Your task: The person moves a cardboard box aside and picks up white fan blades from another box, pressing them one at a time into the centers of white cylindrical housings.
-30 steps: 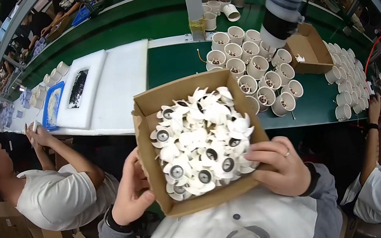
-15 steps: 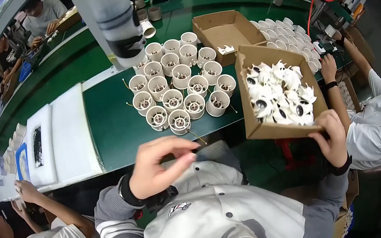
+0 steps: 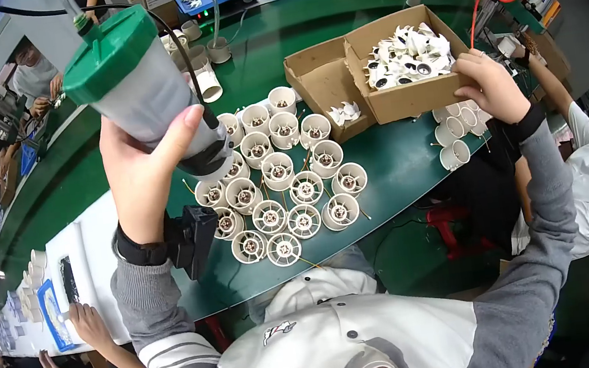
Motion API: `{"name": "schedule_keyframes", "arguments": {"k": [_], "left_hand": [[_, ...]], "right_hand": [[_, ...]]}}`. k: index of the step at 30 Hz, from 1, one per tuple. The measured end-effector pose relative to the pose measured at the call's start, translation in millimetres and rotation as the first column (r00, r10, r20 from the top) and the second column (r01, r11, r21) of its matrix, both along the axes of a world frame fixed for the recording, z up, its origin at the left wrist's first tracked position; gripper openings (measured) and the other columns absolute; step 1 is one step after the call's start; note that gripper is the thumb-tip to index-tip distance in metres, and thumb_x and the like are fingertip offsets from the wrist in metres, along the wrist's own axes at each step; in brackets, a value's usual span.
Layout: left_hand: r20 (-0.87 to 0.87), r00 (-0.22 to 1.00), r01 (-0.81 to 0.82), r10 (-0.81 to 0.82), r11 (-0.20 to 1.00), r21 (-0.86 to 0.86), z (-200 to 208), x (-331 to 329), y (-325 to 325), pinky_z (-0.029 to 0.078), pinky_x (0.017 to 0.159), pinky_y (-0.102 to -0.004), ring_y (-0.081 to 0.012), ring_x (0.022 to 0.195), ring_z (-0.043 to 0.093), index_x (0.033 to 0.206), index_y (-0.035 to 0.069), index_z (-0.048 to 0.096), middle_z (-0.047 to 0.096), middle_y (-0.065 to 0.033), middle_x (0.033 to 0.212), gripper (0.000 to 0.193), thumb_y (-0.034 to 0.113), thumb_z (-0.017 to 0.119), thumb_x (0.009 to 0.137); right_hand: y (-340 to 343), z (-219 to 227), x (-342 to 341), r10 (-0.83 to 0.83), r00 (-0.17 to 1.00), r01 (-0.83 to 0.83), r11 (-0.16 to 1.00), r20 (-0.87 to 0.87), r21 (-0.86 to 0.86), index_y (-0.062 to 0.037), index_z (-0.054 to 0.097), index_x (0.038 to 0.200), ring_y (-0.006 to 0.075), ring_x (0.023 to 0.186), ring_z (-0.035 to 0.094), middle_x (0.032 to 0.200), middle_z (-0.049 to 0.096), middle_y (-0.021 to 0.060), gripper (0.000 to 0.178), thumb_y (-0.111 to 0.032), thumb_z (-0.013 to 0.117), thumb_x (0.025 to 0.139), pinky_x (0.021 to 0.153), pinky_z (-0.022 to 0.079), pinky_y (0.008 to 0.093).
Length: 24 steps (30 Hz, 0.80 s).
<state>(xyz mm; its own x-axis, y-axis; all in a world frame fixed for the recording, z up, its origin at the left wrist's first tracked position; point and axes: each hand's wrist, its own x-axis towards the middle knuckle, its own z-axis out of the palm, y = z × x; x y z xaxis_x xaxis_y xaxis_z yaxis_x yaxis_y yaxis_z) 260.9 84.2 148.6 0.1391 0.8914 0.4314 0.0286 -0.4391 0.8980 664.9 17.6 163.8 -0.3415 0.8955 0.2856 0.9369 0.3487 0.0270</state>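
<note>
Left grip (image 3: 133, 172) wrapped round the green-lidded canister (image 3: 164, 100), fingers hidden behind it, white cups (image 3: 278, 171) just right of it; right grip (image 3: 494, 87) pinching the near right corner of the fan box (image 3: 410, 102), white fans (image 3: 411, 49) heaped just left of it. Fan box overlaps the second box (image 3: 317, 69) further left, can't tell what bears its base, so releasing that one corner could tip it and spill fans. Canister's foot looks close to the nearest cups: a low swing or slack hold could knock them over.
</note>
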Motion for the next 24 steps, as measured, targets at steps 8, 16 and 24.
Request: {"name": "schedule_keyframes", "arguments": {"k": [8, 16, 24], "left_hand": [[0.054, 0.998, -0.043, 0.039, 0.995, 0.086, -12, -1, 34, 0.044, 0.08, -0.0293, -0.0181, 0.09, 0.057, 0.108, -0.004, 0.045, 0.058, -0.0129, 0.098, 0.05, 0.008, 0.071, 0.067], [-0.054, 0.998, -0.014, 0.02, 0.993, 0.118, -11, -9, 45, 0.042, 0.084, -0.031, -0.0207, 0.092, 0.057, 0.107, -0.007, 0.046, 0.058, -0.0144, 0.1, 0.041, 0.009, 0.062, 0.073], [-0.004, 1.0, 0.016, -0.015, 0.996, 0.091, -13, -15, 44, 0.042, 0.084, -0.0306, -0.0201, 0.093, 0.056, 0.111, -0.006, 0.043, 0.057, -0.0145, 0.102, 0.049, 0.008, 0.066, 0.07]], "right_hand": [[86, 39, 9, 0.09, 0.991, -0.064, 0.965, 0.094, -0.252, -0.0013, 0.053, 0.086, 0.0323, 0.087, 0.049, 0.087, 0.052, 0.0139, 0.033, 0.002, 0.067, 0.057, 0.074, 0.042, 0.0368], [162, 42, -48, 0.143, 0.909, -0.009, 0.946, 0.39, -0.325, -0.0008, 0.059, 0.077, 0.0334, 0.072, 0.054, 0.073, 0.055, 0.0186, 0.022, -0.022, 0.057, 0.07, 0.065, 0.044, 0.04], [216, 23, -76, 0.246, 0.77, -0.236, 0.967, 0.589, -0.096, -0.0002, 0.058, 0.055, 0.0345, 0.055, 0.053, 0.053, 0.052, 0.0168, 0.027, -0.022, 0.048, 0.066, 0.055, 0.044, 0.0409]]}}
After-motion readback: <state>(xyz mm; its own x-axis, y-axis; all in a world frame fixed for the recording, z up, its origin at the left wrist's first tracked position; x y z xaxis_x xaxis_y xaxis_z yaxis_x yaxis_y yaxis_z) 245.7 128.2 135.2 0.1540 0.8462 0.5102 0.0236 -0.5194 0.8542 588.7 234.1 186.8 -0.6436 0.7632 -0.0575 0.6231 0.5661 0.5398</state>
